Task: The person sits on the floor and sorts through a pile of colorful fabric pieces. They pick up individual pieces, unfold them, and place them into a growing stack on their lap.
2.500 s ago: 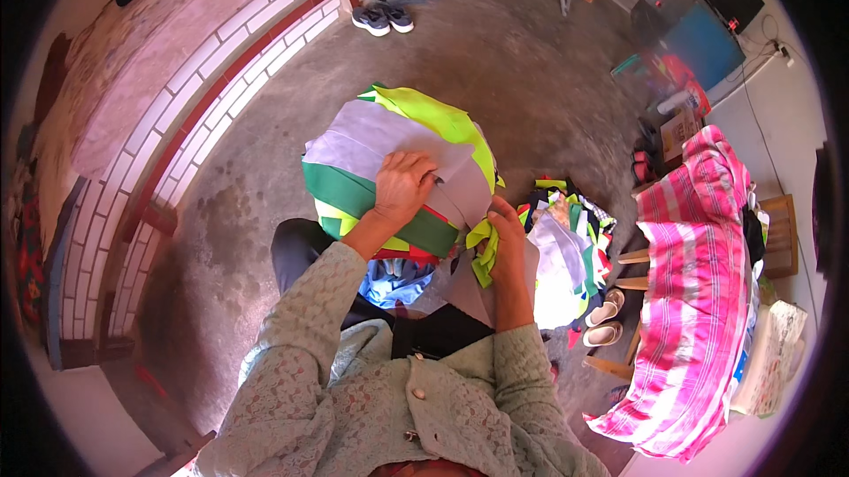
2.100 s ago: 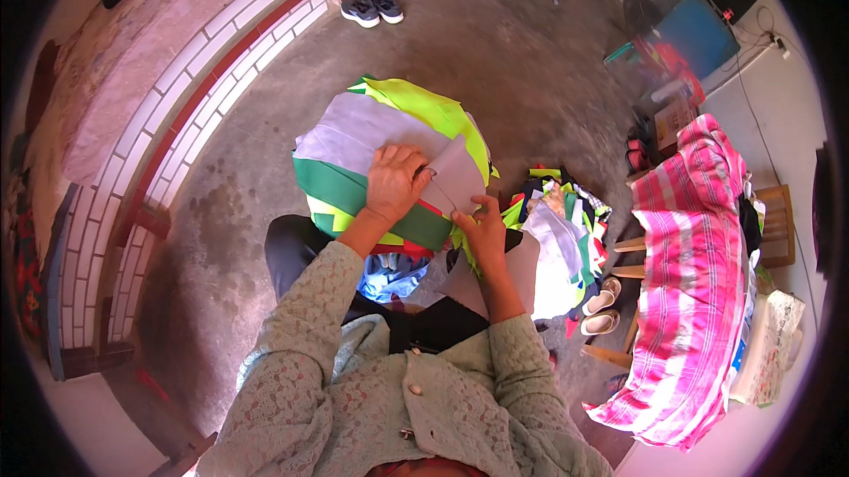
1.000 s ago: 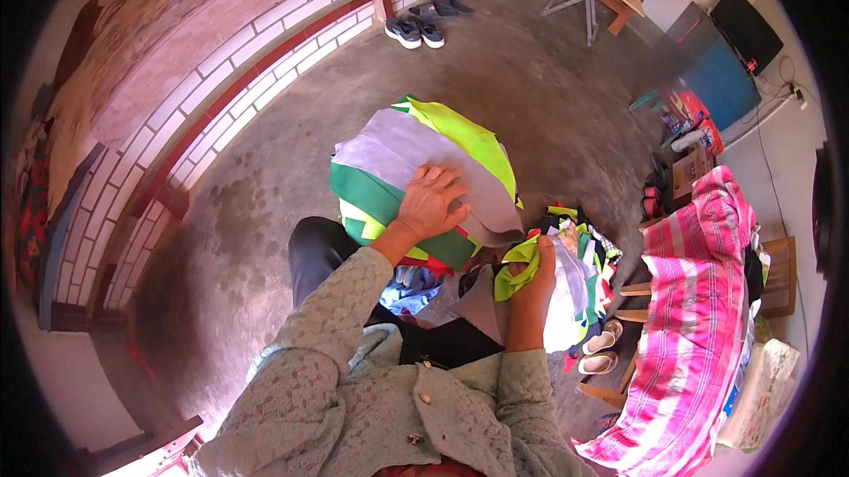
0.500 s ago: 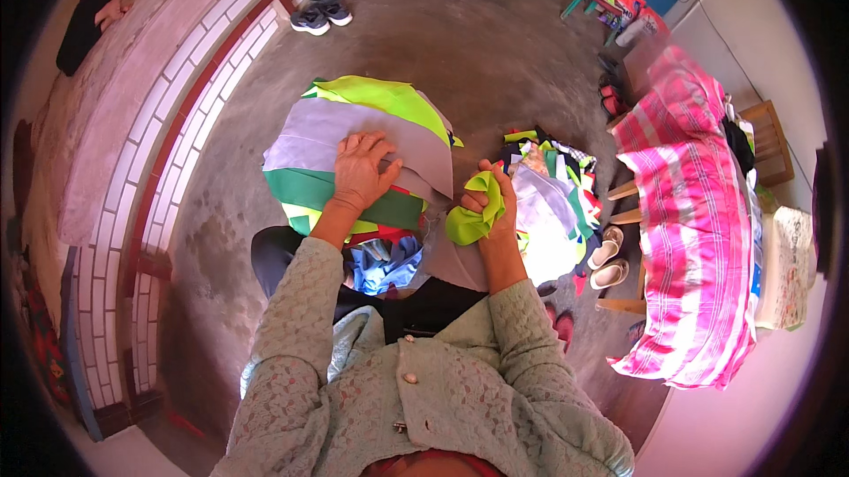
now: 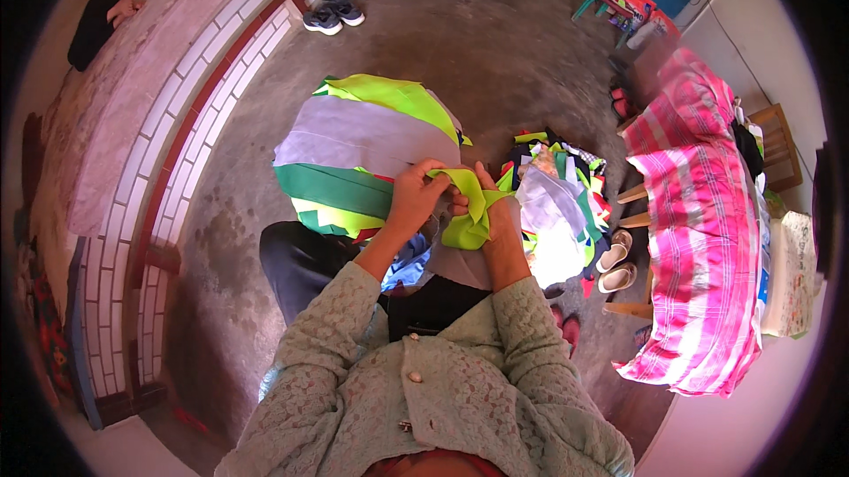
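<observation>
A crumpled piece of lime-green cloth (image 5: 469,228) is gripped in my right hand (image 5: 503,216), close in front of me. My left hand (image 5: 416,198) pinches the upper left edge of the same piece. Just beyond my left hand lies a broad heap of fabric pieces, with a lavender-grey piece (image 5: 371,135) on top, a lime piece (image 5: 376,90) at the far side and a dark green strip (image 5: 332,190) nearer. Under my hands, a grey cloth (image 5: 458,267) hangs over my lap. Blue cloth (image 5: 407,263) shows partly behind my left wrist.
A second pile of mixed scraps (image 5: 553,198) lies on the floor to the right. Beige shoes (image 5: 616,278) stand beside it, near a pink plaid cloth (image 5: 694,247) draped over wooden legs. Dark shoes (image 5: 334,17) stand far left by a white-tiled ledge (image 5: 181,97).
My left hand has left the top of the fabric heap and moved right and nearer, taking hold of the lime cloth. My right hand keeps its grip on that cloth.
</observation>
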The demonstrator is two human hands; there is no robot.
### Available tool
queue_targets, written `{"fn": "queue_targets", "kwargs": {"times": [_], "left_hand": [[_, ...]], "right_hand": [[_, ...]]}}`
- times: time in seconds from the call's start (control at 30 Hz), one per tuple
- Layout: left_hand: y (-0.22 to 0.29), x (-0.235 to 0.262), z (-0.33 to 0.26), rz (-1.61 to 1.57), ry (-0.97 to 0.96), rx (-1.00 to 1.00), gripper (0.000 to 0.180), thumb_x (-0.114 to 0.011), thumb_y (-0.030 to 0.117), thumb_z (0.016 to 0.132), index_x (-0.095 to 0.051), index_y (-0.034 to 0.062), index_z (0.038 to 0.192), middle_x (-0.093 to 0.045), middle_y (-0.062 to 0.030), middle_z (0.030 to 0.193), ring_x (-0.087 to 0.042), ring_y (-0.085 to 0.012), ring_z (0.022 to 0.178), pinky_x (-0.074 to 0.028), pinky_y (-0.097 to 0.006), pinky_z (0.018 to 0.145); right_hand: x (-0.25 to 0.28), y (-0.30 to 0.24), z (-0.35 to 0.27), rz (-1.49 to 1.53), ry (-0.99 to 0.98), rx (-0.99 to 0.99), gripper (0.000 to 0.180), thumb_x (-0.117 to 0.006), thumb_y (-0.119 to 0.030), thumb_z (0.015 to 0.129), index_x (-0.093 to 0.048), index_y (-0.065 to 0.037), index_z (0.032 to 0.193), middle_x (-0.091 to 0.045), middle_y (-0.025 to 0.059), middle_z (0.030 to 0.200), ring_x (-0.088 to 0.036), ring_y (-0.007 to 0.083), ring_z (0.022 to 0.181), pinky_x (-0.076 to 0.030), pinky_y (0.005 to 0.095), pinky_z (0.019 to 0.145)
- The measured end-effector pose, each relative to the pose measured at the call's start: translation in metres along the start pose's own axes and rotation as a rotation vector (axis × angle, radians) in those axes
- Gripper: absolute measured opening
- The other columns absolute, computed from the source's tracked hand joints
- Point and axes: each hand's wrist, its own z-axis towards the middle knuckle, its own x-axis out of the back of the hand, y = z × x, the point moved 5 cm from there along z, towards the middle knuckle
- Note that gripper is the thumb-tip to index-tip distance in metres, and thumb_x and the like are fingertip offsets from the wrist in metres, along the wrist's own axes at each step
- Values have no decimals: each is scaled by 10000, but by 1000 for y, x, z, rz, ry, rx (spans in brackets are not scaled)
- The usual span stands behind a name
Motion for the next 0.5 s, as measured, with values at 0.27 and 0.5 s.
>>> {"fn": "queue_targets", "kwargs": {"times": [0.27,0.5], "left_hand": [[-1,29,6,-600,208,125,95,-562,119,865,-603,58,925,-616,-18,796,-590,-102,633,-493,-224,535],[-2,64,9,-671,397,81,147,-589,178,862,-581,60,950,-603,-27,814,-594,-128,659,-510,-265,562]], "right_hand": [[-4,5,3,-120,-180,-149,330,-480,-399,930,-554,-98,1041,-542,51,696,-373,80,418,-294,190,362],[9,3,15,54,-274,-178,240,-481,-325,941,-566,-128,1049,-510,49,614,-309,67,357,-254,194,336]]}}
